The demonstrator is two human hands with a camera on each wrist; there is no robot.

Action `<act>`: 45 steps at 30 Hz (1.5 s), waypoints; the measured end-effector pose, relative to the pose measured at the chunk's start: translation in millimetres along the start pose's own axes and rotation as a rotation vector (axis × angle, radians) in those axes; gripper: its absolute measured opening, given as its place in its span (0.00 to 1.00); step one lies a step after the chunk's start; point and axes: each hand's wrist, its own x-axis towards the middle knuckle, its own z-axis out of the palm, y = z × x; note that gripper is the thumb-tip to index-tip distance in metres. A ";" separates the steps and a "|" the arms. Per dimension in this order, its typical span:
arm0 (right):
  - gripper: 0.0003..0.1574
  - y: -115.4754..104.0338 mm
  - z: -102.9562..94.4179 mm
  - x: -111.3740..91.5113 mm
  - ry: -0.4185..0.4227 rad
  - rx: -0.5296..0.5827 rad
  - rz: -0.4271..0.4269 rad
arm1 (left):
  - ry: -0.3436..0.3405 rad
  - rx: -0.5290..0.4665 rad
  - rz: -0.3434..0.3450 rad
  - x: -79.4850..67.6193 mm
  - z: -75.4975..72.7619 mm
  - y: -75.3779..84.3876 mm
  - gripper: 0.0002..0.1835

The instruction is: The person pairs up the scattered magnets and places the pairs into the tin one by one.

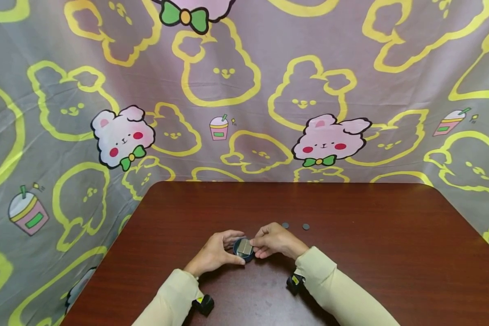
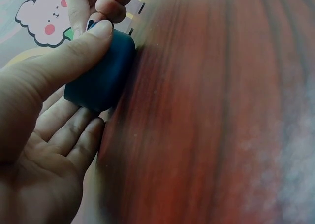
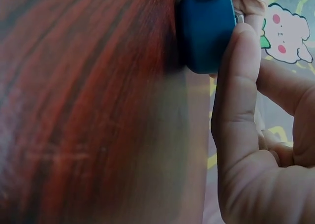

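A small round dark-blue case (image 1: 249, 258) lies near the middle of the table, a silvery rectangular panel (image 1: 244, 247) on its top face. From the left, my left hand (image 1: 218, 251) holds the case, thumb on the near side and fingers round the far side. In the left wrist view, the thumb lies along the blue case (image 2: 106, 71). My right hand (image 1: 277, 241) is at the right edge, thumb and forefinger pinching over the rim. A small shiny metal piece (image 3: 240, 19) shows by the right thumb tip; its kind is unclear.
Two small dark-grey discs (image 1: 306, 227) lie on the brown wooden table (image 1: 371, 253) beyond the right hand. Behind and beside the table hangs a patterned cloth (image 1: 244, 113). Black cameras (image 1: 203, 305) are strapped to both wrists.
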 end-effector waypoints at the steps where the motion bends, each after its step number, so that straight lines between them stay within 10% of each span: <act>1: 0.09 0.0 -0.2 0.5 0.000 -0.002 0.004 | -0.002 0.002 -0.002 -0.1 0.0 0.1 0.37; 23: 0.10 0.6 0.9 6.1 0.026 -0.063 0.021 | -0.017 -0.017 -0.008 -8.5 -2.1 31.2 0.34; 35: 0.11 0.9 0.6 3.5 0.025 -0.105 0.011 | -0.003 -0.022 0.003 1.4 2.1 1.1 0.37; 45: 0.12 -1.2 -12.5 -5.8 0.009 -0.117 -0.042 | 0.000 0.070 0.030 8.1 1.0 11.5 0.36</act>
